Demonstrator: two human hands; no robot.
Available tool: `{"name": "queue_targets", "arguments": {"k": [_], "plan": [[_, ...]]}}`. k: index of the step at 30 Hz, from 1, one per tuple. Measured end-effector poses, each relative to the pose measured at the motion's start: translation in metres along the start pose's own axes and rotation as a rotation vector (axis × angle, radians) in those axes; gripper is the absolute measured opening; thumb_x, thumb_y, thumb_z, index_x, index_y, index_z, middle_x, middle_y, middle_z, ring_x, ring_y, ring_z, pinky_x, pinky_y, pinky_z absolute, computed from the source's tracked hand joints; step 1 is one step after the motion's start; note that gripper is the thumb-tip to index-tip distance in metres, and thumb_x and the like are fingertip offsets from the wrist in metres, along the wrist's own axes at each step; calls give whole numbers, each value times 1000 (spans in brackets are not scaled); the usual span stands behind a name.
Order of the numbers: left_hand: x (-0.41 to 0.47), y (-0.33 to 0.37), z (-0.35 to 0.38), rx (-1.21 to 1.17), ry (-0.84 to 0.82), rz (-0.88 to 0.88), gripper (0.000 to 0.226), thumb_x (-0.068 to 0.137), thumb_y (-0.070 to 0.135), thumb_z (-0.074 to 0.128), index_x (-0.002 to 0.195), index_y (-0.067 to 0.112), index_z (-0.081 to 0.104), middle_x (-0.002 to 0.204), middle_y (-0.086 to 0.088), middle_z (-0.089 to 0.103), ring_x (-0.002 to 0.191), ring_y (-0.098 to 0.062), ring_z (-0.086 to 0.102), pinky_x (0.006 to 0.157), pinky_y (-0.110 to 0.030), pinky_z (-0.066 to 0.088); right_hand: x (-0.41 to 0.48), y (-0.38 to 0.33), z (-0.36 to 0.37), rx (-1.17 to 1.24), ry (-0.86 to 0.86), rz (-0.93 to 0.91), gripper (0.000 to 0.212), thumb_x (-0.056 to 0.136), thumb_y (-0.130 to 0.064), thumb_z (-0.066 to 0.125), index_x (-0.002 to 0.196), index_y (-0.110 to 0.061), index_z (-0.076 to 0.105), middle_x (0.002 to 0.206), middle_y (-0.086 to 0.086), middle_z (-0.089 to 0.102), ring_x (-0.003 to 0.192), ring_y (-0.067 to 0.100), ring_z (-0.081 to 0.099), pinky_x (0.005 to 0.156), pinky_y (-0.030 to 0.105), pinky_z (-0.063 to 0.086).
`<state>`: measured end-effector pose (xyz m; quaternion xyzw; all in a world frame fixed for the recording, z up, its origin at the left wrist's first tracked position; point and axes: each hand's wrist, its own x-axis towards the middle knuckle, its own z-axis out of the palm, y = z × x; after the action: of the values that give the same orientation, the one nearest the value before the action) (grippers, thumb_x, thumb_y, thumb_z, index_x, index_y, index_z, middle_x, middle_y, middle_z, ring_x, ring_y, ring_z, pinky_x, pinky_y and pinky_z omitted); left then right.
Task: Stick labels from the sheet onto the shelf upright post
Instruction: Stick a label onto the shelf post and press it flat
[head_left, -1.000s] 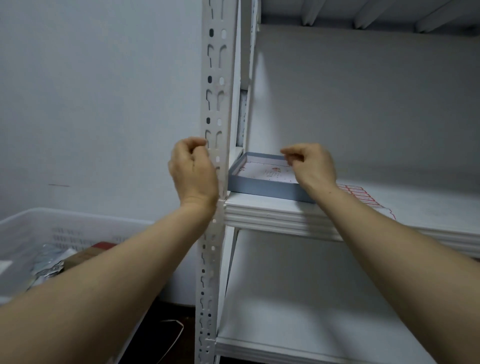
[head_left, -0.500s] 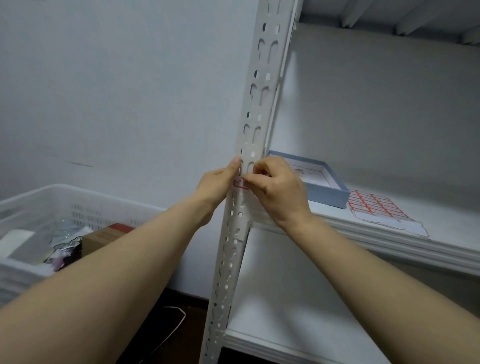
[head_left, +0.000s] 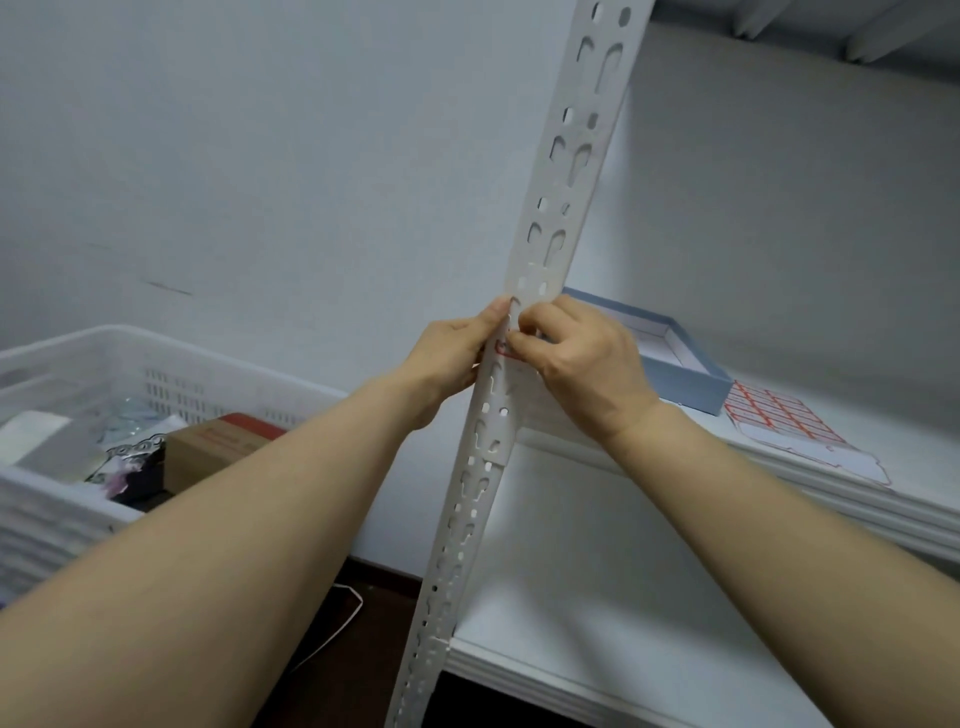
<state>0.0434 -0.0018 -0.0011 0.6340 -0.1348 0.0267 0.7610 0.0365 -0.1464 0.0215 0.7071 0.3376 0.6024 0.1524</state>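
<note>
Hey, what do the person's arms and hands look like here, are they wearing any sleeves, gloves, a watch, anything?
The left forearm and right forearm are bare all the way to the frame edge, so no sleeves show. The left hand and right hand have no gloves. No ring, watch or bracelet is visible on either.

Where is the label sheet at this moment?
In the head view, the label sheet lies flat on the shelf at the right, just right of the blue box.
</note>
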Motion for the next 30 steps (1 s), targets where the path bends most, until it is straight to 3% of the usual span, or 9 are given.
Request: {"name": "queue_targets", "arguments": {"k": [5,11,17,25,30], "plan": [[2,-1,-1,31,8,6,40,90,49,53,86,11,64,87,-6,63,76,-12,61,70,-16,53,3,1,-1,27,-71,-17,8,70,-11,72,65,-16,68,63,0,58,54,20,53,48,18,21],[0,1,0,24,11,4,39,91,47,52,80,12,64,80,-2,64,66,-7,61,61,-12,52,5,1,-3,31,-50,-17,9,73,-13,68,65,-13,66,62,2,56,51,21,51,47,18,20],[0,0,1,52,25,-11,40,90,50,53,84,12,64,86,-5,62,79,-14,58,85,-26,51,4,1,2,-24,-62,-70,13,65,-5,75,62,-12,64,61,2,56,51,21,50,46,20,22],[-1,2,1,55,22,-7,39,90,49,53,74,16,64,78,0,65,72,-10,60,78,-21,51,4,0,3,-22,26,-88,14,75,-10,69,62,-8,63,61,3,57,52,21,51,46,21,23],[-1,2,1,62,26,-9,40,91,49,53,76,14,62,80,-3,63,75,-14,58,87,-27,50,1,1,6,4,53,-100,14,74,-7,71,63,-7,63,62,3,57,52,22,50,43,23,30]]}}
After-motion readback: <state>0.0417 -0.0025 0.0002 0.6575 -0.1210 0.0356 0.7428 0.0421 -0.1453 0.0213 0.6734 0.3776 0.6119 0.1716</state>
